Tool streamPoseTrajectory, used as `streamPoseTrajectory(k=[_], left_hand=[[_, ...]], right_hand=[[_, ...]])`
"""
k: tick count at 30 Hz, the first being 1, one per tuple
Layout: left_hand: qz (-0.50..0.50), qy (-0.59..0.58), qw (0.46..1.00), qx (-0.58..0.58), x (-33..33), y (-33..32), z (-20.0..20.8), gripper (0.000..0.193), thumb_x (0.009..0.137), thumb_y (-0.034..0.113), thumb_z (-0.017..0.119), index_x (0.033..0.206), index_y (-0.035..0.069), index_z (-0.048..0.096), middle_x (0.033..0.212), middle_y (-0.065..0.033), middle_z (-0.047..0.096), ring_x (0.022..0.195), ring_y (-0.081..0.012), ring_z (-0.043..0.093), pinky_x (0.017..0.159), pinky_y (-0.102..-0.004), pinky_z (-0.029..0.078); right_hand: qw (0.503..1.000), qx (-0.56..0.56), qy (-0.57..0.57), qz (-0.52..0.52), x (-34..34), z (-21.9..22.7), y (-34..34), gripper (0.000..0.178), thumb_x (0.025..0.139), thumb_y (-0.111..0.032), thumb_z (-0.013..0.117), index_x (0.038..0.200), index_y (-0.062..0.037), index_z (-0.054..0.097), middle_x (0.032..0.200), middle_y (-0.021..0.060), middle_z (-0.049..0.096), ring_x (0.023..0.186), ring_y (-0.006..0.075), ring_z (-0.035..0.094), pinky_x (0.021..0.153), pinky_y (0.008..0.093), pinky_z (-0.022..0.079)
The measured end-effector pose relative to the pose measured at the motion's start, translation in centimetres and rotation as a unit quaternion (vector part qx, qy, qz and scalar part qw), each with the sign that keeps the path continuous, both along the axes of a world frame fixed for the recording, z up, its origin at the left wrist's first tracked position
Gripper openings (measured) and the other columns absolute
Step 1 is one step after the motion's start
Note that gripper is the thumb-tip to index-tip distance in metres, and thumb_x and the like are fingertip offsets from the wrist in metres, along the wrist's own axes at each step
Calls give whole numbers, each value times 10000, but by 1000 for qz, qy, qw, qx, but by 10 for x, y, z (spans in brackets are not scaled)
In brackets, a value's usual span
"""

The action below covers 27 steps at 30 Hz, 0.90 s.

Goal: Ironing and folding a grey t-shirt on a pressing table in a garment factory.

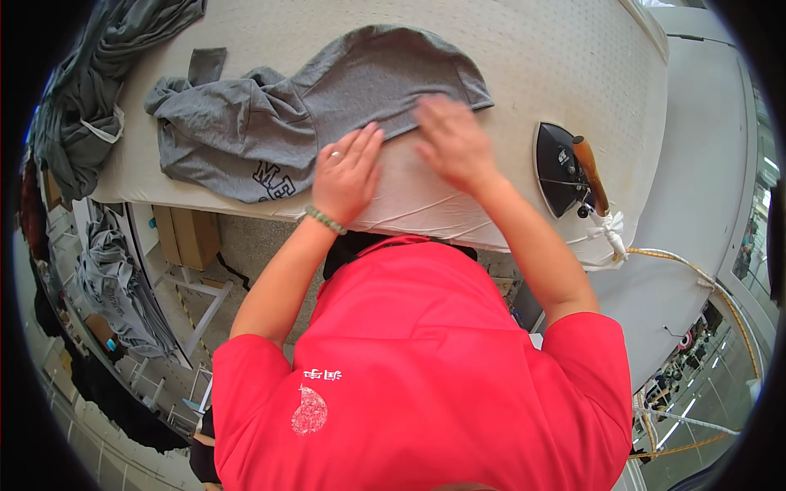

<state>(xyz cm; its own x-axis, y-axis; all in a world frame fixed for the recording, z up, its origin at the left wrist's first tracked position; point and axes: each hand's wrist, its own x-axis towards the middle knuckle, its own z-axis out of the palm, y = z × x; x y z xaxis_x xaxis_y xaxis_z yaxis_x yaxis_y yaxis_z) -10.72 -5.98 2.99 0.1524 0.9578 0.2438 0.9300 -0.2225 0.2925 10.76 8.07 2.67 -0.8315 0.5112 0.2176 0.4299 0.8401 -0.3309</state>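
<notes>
A grey T-shirt point(327, 106) lies spread on the padded ironing table point(565, 57), its left part bunched up. My left hand point(348, 173) lies flat with fingers apart on the shirt's near edge; it wears a ring and a green bead bracelet. My right hand point(452, 141) is blurred and also flat, palm down on the near hem of the shirt. Neither hand grips anything.
An iron point(566, 168) with a brown handle rests on its side at the table's right end, its cord point(696, 274) trailing off to the right. More grey garments point(90, 90) are heaped at the table's left end and hang on a rack point(123, 286) below it.
</notes>
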Motion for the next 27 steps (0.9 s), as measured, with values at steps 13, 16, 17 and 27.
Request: streamPoseTrajectory(k=[13, 16, 17, 27], left_hand=[[-132, -112, 984, -45, 56, 102, -15, 714, 936, 310, 710, 1538, 15, 465, 1631, -174, 427, 1525, -320, 381, 1280, -482, 266], [-151, -82, 983, -70, 53, 93, -18, 788, 943, 366, 702, 1582, 18, 399, 1675, -170, 358, 1575, -327, 294, 1298, -481, 227], [-151, -85, 982, -71, 57, 94, -19, 788, 943, 366, 702, 1582, 18, 399, 1675, -170, 358, 1575, -327, 294, 1298, -481, 227], [-97, -63, 992, -59, 92, 88, -33, 758, 930, 394, 707, 1549, 34, 461, 1682, -161, 350, 1580, -323, 285, 1297, -490, 206]], right_hand=[[816, -417, 18, -400, 41, 0, 90, 281, 900, -244, 819, 1029, -10, 734, 845, 63, 726, 790, 134, 665, 719, 301, 540], [826, -403, 18, -393, 45, -5, 88, 284, 895, -237, 822, 1037, -8, 731, 825, 58, 720, 757, 126, 659, 698, 292, 538], [839, -378, 16, -391, 43, -5, 84, 295, 898, -233, 818, 1063, -7, 726, 869, 71, 727, 768, 142, 670, 712, 303, 545], [956, 126, -52, -259, 138, 100, 50, 395, 935, -170, 759, 1285, -22, 648, 1218, 157, 686, 1150, 335, 656, 1000, 415, 513]])
